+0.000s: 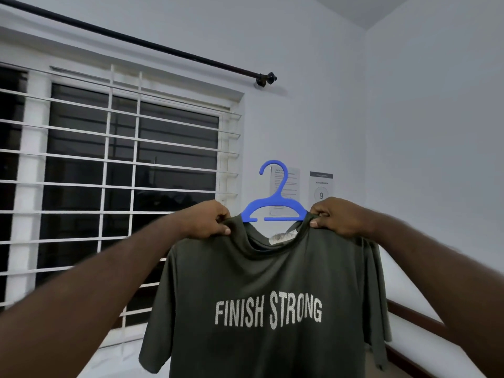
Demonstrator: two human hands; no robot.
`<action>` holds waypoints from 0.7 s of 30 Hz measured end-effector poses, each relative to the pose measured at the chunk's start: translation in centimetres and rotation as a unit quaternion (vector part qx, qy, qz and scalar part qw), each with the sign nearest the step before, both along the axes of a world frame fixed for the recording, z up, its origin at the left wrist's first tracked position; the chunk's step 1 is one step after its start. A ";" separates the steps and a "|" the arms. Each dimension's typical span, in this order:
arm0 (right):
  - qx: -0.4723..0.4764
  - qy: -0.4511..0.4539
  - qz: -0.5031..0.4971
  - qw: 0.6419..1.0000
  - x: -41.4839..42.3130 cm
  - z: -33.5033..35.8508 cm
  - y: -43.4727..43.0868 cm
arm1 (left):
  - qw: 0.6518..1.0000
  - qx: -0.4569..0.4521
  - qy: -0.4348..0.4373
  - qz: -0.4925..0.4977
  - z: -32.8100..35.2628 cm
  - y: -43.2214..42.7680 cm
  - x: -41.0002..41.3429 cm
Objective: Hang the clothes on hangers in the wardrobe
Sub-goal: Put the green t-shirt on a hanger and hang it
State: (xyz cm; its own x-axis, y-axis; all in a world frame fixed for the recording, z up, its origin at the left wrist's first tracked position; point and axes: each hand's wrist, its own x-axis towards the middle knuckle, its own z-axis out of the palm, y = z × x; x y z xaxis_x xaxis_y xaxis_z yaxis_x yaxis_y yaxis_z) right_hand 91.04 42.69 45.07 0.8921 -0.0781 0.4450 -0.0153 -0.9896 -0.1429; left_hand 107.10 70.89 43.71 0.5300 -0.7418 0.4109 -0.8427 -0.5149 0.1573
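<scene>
A dark olive T-shirt (267, 285) printed "FINISH STRONG" hangs in front of me, held up at both shoulders. A blue plastic hanger (275, 203) sits inside its neck, hook and upper arms showing above the collar, its ends hidden under the fabric. My left hand (210, 221) pinches the shirt's left shoulder beside the collar. On the other side my right hand (336, 218) pinches the right shoulder. No wardrobe is in view.
A barred window (117, 173) fills the left wall under a black curtain rod (152, 46). Two paper notices (321, 188) are stuck on the wall behind the hanger. A dark wooden rail (414, 317) runs along the lower right wall.
</scene>
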 end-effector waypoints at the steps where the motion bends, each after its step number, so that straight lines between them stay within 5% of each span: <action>1: -0.003 0.001 -0.007 1.000 0.2 0.0 0.1 | 1.000 0.003 -0.019 0.017 0.0 0.1 0.2; 5: -0.016 -0.030 -0.030 0.999 0.8 0.9 0.7 | 0.989 -0.058 -0.115 0.073 -0.3 -0.1 0.7; 13: -0.053 0.035 -0.076 0.995 1.2 0.0 1.6 | 0.994 0.002 -0.062 0.089 -0.7 -0.2 0.8; 17: -0.030 -0.028 -0.095 0.995 0.9 -0.3 1.6 | 0.975 -0.102 -0.149 0.127 -0.9 -0.7 0.5; 21: -0.052 -0.004 -0.125 0.991 0.9 -0.2 2.1 | 0.981 -0.098 -0.103 0.135 -1.4 -1.7 0.7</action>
State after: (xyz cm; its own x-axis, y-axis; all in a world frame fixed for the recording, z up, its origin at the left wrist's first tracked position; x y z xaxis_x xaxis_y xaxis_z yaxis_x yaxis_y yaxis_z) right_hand 91.96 44.83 44.84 0.8469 -0.2488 0.4699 -0.2602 -0.9646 -0.0416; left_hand 107.80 69.21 42.26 0.5876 -0.4818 0.6501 -0.7037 -0.7009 0.1166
